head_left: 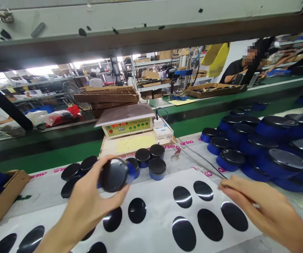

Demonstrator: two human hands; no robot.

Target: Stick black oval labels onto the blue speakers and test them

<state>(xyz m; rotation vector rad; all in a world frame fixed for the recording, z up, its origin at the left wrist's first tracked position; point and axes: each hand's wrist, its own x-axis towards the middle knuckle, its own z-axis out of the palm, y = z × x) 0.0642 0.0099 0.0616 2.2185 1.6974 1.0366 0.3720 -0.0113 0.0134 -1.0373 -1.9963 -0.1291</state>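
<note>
The left hand (90, 191) had its grip clamped around a black-topped blue round cylinder, (114, 175) raised above the bench (44, 186) left of its middle. The right hand (266, 202) had its grip pinched together on a thin, dark, cord-like piece, (221, 174) beside a white sheet (155, 211) of flat black discs (184, 233) toward the bench's near edge.

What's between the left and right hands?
In the head view: a white sheet bearing flat black discs, with blue-sided round pieces standing farther back.
</note>
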